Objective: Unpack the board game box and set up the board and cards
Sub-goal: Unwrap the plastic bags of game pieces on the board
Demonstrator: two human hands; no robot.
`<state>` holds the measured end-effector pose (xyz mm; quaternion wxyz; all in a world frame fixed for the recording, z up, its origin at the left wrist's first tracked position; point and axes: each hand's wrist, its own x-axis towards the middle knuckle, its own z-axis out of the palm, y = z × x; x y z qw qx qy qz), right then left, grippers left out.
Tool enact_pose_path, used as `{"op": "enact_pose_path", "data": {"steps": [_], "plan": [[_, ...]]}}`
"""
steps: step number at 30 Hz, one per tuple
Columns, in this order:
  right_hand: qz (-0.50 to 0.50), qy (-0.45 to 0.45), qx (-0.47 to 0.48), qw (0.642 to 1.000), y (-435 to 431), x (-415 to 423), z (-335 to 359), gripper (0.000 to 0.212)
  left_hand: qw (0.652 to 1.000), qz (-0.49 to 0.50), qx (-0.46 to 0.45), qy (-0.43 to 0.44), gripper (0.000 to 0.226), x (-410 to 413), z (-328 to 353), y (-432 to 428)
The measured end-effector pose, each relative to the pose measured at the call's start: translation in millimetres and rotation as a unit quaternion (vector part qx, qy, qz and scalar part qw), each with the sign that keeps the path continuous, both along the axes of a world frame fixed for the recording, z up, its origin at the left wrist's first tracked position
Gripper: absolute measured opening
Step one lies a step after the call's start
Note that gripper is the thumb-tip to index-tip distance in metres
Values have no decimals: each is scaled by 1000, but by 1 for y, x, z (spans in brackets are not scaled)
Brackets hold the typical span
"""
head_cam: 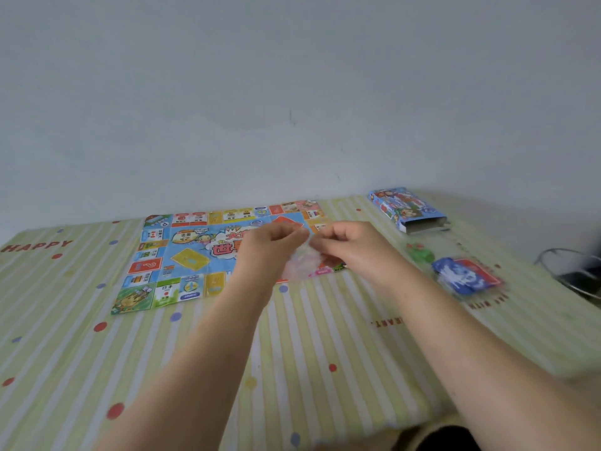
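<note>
both of your forearms reach in from the bottom of the frame and converge at its centre, where your hands meet above the right part of the game board (192, 255). your left hand (273, 245) comes up from the lower left with the wrist slightly bent, its back toward the camera, the fingers curled and the fingertips pinching the top edge of a small clear plastic bag (300, 265). your right hand (351, 247) comes in from the lower right, knuckles up, the fingers curled in the same way, and it pinches the same top edge just beside the left fingertips. the bag hangs below the two hands, blurred, with something pale pink inside that you cannot make out. the board lies unfolded and flat on the striped tablecloth (97, 353), left of centre, its far edge near the wall (292, 76); your hands hide part of its right side. the game box (406, 208) lies in the upper right of the table, with its open end turned toward the right edge of the frame. nearer to you, right of your right hand, a few green pieces (419, 252) sit on the cloth, and just right of them lies a pack of cards (465, 276), blue and red, in clear wrap. a metal frame (572, 271) shows at the right edge of the frame, beyond the table.
</note>
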<state>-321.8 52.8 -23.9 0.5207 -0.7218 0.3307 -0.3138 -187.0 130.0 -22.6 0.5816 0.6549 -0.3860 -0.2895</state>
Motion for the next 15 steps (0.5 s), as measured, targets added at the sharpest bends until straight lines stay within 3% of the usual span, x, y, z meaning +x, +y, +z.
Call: {"op": "enact_pose_path", "data": {"steps": [7, 10, 15], "plan": [[-34, 19, 4, 999, -5, -42, -9, 12, 998, 1, 8, -55, 20, -38, -13, -18], [-40, 37, 21, 998, -10, -62, -8, 12, 999, 8, 6, -47, 16, -51, -18, -27], [-150, 40, -4, 988, -35, -96, -1, 11, 998, -53, 7, 21, 15, -71, -20, -44]]}}
